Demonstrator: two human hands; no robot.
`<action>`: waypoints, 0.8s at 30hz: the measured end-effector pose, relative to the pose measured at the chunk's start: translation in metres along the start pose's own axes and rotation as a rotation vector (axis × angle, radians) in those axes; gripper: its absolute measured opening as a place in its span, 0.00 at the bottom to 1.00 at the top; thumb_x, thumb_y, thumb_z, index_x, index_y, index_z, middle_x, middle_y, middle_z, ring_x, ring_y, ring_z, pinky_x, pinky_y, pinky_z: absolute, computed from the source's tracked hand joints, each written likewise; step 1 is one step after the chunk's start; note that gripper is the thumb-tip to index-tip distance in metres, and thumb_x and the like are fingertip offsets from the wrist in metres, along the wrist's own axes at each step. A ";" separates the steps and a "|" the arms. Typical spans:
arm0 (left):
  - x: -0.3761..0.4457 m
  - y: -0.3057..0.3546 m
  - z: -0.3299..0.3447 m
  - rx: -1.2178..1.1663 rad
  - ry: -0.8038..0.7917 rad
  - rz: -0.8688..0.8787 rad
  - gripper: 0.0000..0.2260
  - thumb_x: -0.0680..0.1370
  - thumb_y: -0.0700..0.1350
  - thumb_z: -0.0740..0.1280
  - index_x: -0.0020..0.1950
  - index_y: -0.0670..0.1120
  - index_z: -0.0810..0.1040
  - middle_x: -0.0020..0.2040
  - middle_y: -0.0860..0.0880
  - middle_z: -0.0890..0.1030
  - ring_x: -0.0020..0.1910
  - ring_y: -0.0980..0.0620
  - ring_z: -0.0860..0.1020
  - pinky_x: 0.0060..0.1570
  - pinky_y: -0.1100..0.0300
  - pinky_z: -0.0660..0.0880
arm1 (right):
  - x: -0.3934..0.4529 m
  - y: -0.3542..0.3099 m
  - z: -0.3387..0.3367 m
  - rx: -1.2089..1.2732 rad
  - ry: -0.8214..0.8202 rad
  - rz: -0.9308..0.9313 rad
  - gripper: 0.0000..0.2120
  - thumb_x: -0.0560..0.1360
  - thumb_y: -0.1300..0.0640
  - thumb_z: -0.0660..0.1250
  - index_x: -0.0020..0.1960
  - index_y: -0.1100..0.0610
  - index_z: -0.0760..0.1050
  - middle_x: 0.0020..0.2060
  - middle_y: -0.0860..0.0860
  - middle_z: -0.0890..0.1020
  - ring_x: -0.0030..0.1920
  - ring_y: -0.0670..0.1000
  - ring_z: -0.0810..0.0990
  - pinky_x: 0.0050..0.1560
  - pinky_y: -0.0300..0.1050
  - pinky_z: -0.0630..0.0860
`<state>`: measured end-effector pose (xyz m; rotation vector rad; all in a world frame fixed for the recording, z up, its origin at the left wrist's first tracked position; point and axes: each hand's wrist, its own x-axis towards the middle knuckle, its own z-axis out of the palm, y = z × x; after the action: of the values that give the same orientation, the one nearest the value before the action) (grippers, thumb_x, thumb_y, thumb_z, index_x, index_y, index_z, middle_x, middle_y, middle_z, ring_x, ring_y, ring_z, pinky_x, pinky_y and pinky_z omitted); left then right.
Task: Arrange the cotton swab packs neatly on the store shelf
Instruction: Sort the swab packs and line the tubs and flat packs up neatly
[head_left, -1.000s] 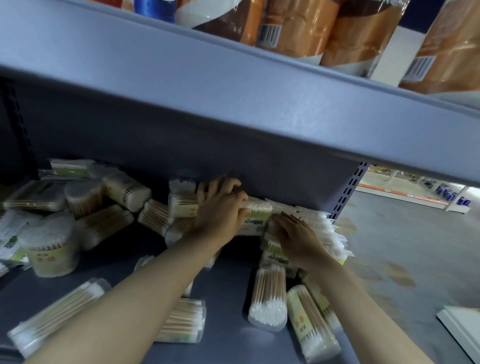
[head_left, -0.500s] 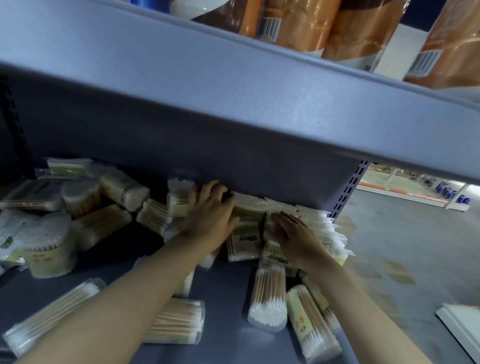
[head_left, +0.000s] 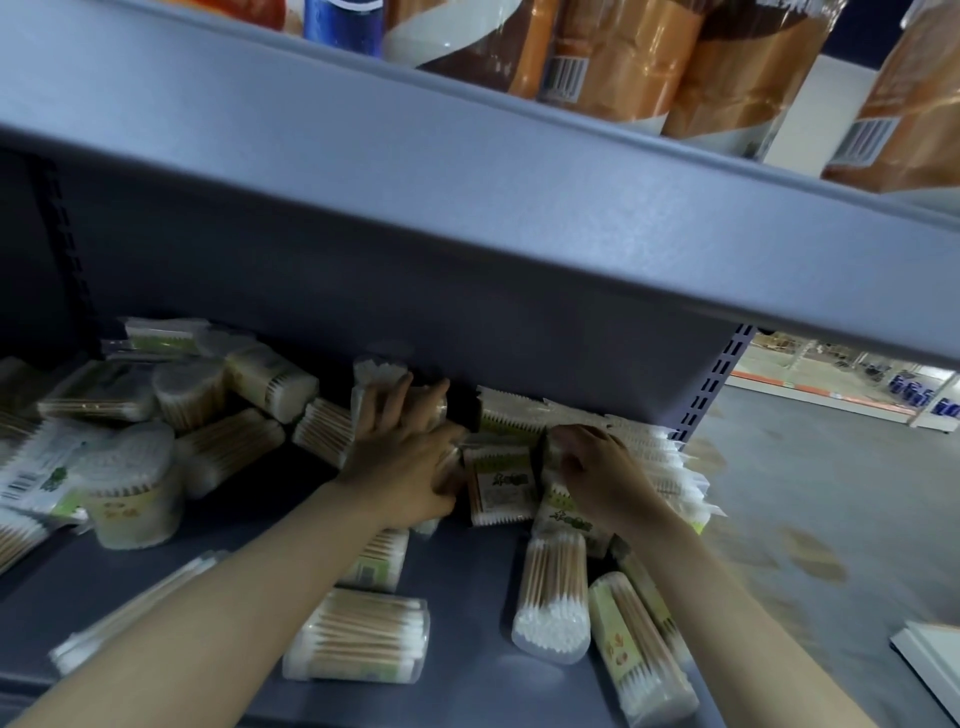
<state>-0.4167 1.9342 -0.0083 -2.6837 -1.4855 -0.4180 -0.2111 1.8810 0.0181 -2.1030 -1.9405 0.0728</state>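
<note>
Head view, nearest the lens: two bare forearms rise from the bottom edge across the grey shelf (head_left: 467, 582). Between and beside them lie four clear tubs of cotton swabs on their sides. One is a wide tub (head_left: 358, 636) at lower centre, and a second tub (head_left: 376, 558) is partly hidden by the left forearm. A third tub (head_left: 553, 597) shows its white tips toward the camera, and a yellow-labelled tub (head_left: 641, 649) lies at lower right. One long flat pack (head_left: 135, 608) lies at lower left.

Farther in, the left hand (head_left: 410, 467) curls its fingers over a round clear tub (head_left: 415, 410) and grips it. The right hand (head_left: 602, 467) has its fingers bent down into a row of flat bagged packs (head_left: 639, 457), pinching one. How many bags stand in that row cannot be counted. One flat pack (head_left: 501, 486) with a green-and-brown label lies between the two hands.

At middle left sits a loose heap of roughly eight more tubs and packs (head_left: 156, 415), one of them an upright tub (head_left: 132, 493).

Across the top of the frame, the upper shelf (head_left: 467, 182) carries four orange-brown wrapped packages (head_left: 623, 52) and one blue item (head_left: 345, 23).
</note>
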 end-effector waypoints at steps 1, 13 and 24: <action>0.000 0.001 0.000 -0.006 -0.013 -0.014 0.32 0.69 0.59 0.67 0.70 0.61 0.60 0.76 0.54 0.39 0.73 0.44 0.36 0.65 0.46 0.31 | 0.000 0.000 0.001 0.008 -0.002 0.004 0.20 0.78 0.62 0.54 0.68 0.55 0.68 0.67 0.52 0.70 0.68 0.54 0.65 0.65 0.44 0.62; -0.003 -0.001 -0.003 0.031 -0.058 -0.096 0.34 0.68 0.57 0.69 0.71 0.56 0.60 0.75 0.54 0.36 0.72 0.45 0.33 0.63 0.47 0.26 | 0.001 0.002 0.006 0.028 -0.001 0.019 0.20 0.78 0.61 0.53 0.70 0.53 0.66 0.69 0.51 0.68 0.70 0.54 0.63 0.68 0.45 0.60; 0.009 0.025 -0.008 0.001 0.009 0.010 0.23 0.78 0.57 0.57 0.72 0.52 0.61 0.77 0.51 0.46 0.74 0.47 0.37 0.69 0.43 0.35 | -0.001 0.001 0.003 0.042 -0.001 0.016 0.19 0.79 0.59 0.55 0.70 0.53 0.65 0.69 0.52 0.68 0.69 0.53 0.64 0.66 0.43 0.61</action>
<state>-0.3929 1.9268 0.0039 -2.6839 -1.4685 -0.4286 -0.2110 1.8806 0.0149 -2.0921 -1.9058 0.1163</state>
